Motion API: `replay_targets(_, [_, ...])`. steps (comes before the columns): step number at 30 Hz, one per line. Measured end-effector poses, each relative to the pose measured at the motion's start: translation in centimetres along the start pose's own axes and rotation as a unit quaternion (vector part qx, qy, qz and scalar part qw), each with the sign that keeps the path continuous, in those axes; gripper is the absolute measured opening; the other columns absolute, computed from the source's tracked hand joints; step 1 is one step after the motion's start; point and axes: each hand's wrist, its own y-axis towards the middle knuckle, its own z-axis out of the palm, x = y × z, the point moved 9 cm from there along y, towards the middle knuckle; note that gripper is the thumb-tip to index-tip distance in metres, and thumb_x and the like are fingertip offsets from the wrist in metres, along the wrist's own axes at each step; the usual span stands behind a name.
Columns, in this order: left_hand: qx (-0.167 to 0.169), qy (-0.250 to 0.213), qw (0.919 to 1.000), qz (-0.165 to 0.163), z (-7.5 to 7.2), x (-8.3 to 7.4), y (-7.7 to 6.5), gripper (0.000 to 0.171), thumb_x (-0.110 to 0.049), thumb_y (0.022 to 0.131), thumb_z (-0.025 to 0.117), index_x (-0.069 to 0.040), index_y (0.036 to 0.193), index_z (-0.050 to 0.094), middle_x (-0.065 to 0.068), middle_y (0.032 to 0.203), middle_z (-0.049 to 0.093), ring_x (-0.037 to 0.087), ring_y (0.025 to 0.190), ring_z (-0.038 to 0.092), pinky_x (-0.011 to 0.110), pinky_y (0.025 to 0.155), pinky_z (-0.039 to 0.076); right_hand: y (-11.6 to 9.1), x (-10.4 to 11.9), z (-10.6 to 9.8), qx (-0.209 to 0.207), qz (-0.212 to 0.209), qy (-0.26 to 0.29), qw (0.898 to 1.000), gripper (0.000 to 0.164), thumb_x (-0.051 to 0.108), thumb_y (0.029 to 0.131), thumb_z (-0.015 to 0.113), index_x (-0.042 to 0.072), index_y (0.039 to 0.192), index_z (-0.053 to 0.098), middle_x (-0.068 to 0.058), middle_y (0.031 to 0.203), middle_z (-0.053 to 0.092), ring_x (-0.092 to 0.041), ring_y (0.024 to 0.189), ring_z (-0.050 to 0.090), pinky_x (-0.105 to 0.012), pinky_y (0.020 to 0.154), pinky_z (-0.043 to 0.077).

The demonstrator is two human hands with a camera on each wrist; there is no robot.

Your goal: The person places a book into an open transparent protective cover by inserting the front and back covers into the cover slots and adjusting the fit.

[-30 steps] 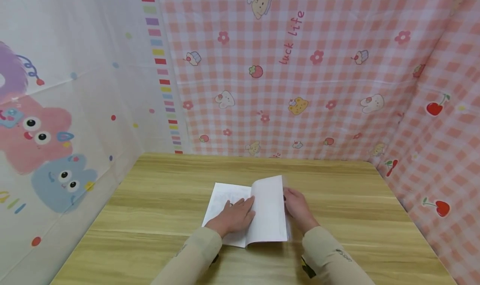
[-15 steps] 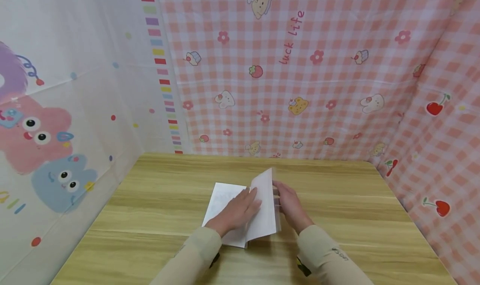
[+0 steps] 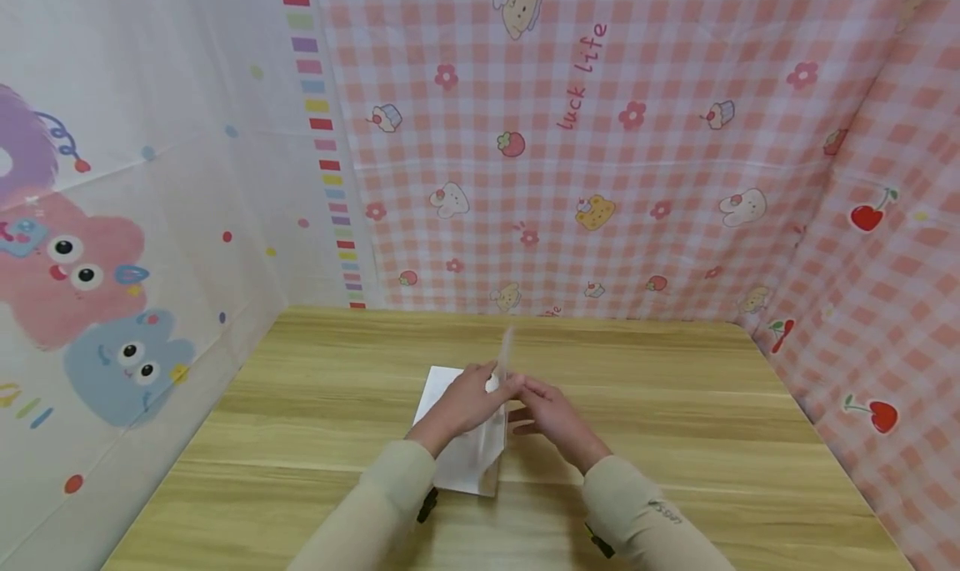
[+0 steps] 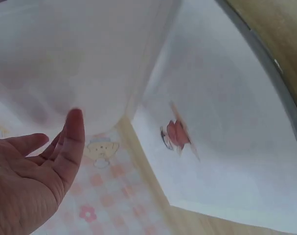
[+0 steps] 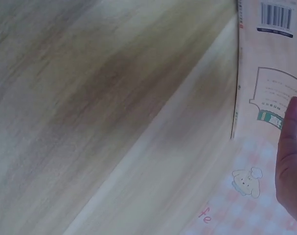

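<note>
A thin white booklet (image 3: pixel 472 454) lies on the wooden table, its right-hand part raised nearly upright. Along the raised part stands a translucent plastic sheet (image 3: pixel 506 350), seen broad and cloudy in the left wrist view. My left hand (image 3: pixel 468 400) is over the booklet, thumb toward the raised edge; its fingers, slightly bent, are beside the sheet. Across that edge, my right hand (image 3: pixel 555 417) lies flat-fingered against the pale back cover (image 5: pixel 265 54), which bears a barcode. A white page (image 4: pixel 226 127) with a small reddish picture shows in the left wrist view. Part of the right hand is cut off in its wrist view.
The wooden table (image 3: pixel 675 429) spreads around the booklet. A pink checked cloth (image 3: pixel 562 162) hangs behind and at the right. On the left hangs a white cloth (image 3: pixel 210 179) with cartoon figures.
The booklet's raised part has swung from the right up and leftward to nearly upright. My right hand has moved left with it, and my left hand has lifted slightly off the page.
</note>
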Motion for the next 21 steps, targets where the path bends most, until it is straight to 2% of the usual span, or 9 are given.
replay_targets(2, [0.001, -0.027, 0.9995, -0.014, -0.5, 0.3, -0.1, 0.080, -0.065, 0.096, 0.046, -0.009, 0.153, 0.039, 0.019, 0.144, 0.047, 0.037, 0.115, 0.058, 0.051, 0.077, 0.056, -0.1, 0.0, 0.6, 0.019, -0.008, -0.023, 1.000, 0.045, 0.024, 0.107, 0.042, -0.001, 0.143, 0.049, -0.025, 0.135, 0.056, -0.037, 0.108, 0.065, -0.052, 0.089, 0.053])
replay_targets(5, [-0.003, -0.061, 0.9978, -0.025, -1.2, 0.7, -0.1, 0.068, -0.048, 0.098, 0.052, -0.011, 0.152, 0.039, 0.016, 0.136, 0.053, 0.027, 0.084, 0.065, 0.046, 0.055, 0.056, -0.2, -0.1, 1.4, 0.035, -0.018, -0.069, 0.997, 0.042, 0.017, 0.107, 0.042, -0.003, 0.143, 0.049, -0.027, 0.133, 0.056, -0.040, 0.110, 0.063, -0.051, 0.087, 0.053])
replay_targets(7, [-0.005, -0.078, 0.9965, -0.030, -1.5, 1.1, -0.1, 0.062, -0.038, 0.099, 0.050, -0.010, 0.153, 0.038, 0.016, 0.132, 0.054, 0.023, 0.066, 0.062, 0.047, 0.051, 0.055, -0.2, -0.2, 1.6, 0.035, -0.031, -0.119, 0.992, 0.041, 0.014, 0.106, 0.043, -0.004, 0.142, 0.049, -0.027, 0.133, 0.057, -0.041, 0.112, 0.062, -0.051, 0.087, 0.053])
replay_targets(9, [-0.011, -0.087, 0.9956, -0.032, -1.9, 1.6, -0.1, 0.059, -0.030, 0.101, 0.047, -0.007, 0.154, 0.036, 0.017, 0.132, 0.055, 0.023, 0.056, 0.059, 0.048, 0.051, 0.055, -0.2, -0.3, 1.7, 0.026, -0.043, -0.183, 0.982, 0.040, 0.015, 0.105, 0.047, -0.003, 0.140, 0.052, -0.024, 0.133, 0.059, -0.039, 0.114, 0.061, -0.051, 0.090, 0.052])
replay_targets(10, [-0.015, -0.090, 0.9953, -0.034, -2.0, 1.8, -0.1, 0.057, -0.027, 0.102, 0.045, -0.007, 0.154, 0.036, 0.018, 0.131, 0.056, 0.024, 0.054, 0.058, 0.049, 0.052, 0.055, -0.2, -0.3, 1.7, 0.022, -0.050, -0.216, 0.975, 0.040, 0.016, 0.105, 0.049, -0.003, 0.139, 0.054, -0.022, 0.133, 0.059, -0.038, 0.114, 0.061, -0.051, 0.092, 0.051])
replay_targets(12, [-0.024, -0.089, 0.9953, -0.030, -2.5, 2.2, -0.2, 0.053, -0.023, 0.103, 0.044, -0.006, 0.152, 0.038, 0.018, 0.129, 0.059, 0.024, 0.062, 0.062, 0.048, 0.059, 0.057, -0.2, -0.4, 1.6, 0.011, -0.061, -0.275, 0.960, 0.040, 0.018, 0.103, 0.053, -0.002, 0.138, 0.056, -0.020, 0.133, 0.060, -0.036, 0.115, 0.061, -0.052, 0.094, 0.049])
replay_targets(15, [-0.041, -0.068, 0.9967, -0.016, -3.1, 2.7, -0.2, 0.047, -0.018, 0.102, 0.045, -0.003, 0.147, 0.047, 0.017, 0.126, 0.063, 0.024, 0.085, 0.064, 0.045, 0.074, 0.056, -0.3, -0.7, 1.5, 0.003, -0.067, -0.331, 0.941, 0.041, 0.021, 0.102, 0.056, -0.001, 0.137, 0.057, -0.019, 0.133, 0.060, -0.037, 0.116, 0.060, -0.054, 0.096, 0.047])
replay_targets(17, [-0.049, -0.048, 0.9976, -0.007, -3.5, 3.1, -0.3, 0.041, -0.016, 0.101, 0.046, -0.002, 0.139, 0.055, 0.014, 0.117, 0.066, 0.021, 0.094, 0.061, 0.040, 0.079, 0.053, -0.4, -0.7, 1.5, -0.001, -0.075, -0.364, 0.928, 0.042, 0.022, 0.101, 0.058, 0.000, 0.136, 0.057, -0.020, 0.133, 0.060, -0.039, 0.119, 0.058, -0.055, 0.099, 0.045])
replay_targets(21, [-0.052, -0.033, 0.9979, -0.019, -3.9, 4.5, -0.4, 0.025, -0.012, 0.100, 0.050, 0.001, 0.116, 0.065, 0.009, 0.090, 0.063, 0.019, 0.074, 0.056, 0.034, 0.062, 0.048, -0.7, -0.6, 1.8, -0.002, -0.101, -0.415, 0.904, 0.041, 0.021, 0.100, 0.060, -0.002, 0.134, 0.058, -0.022, 0.131, 0.061, -0.040, 0.123, 0.055, -0.056, 0.103, 0.042])
